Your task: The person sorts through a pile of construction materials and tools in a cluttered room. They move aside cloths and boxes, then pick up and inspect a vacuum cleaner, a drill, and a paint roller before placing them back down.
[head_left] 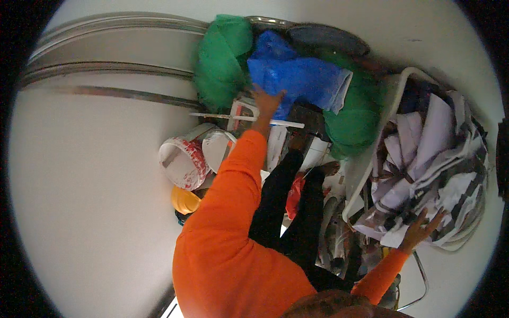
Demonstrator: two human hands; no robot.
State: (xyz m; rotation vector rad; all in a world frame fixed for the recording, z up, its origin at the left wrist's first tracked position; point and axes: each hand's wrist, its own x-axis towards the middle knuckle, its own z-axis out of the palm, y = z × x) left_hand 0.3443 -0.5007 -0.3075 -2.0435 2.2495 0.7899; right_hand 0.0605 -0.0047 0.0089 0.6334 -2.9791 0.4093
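My left hand [268, 103] reaches forward to the lower edge of a crumpled blue plastic bag [297, 74], thumb and fingers apart; whether it presses on the bag is hard to tell. Under that wrist runs a thin white rod [254, 120]. Off to the right, my right hand [421, 231] rests with spread fingers on crumpled paper and sheeting [419, 148], heaped in a large white tub [366, 185]. Green bundles lie on either side of the blue bag, one at the left [222, 63] and one at the right [352, 127].
Paint-smeared white buckets [183, 163] stand at the left beside a yellow rounded object [185, 200]. Long metal rails [116, 69] run along the left wall. A dark oval object [328, 38] leans at the back. Something red [295, 197] shows between my legs, and clutter surrounds my feet.
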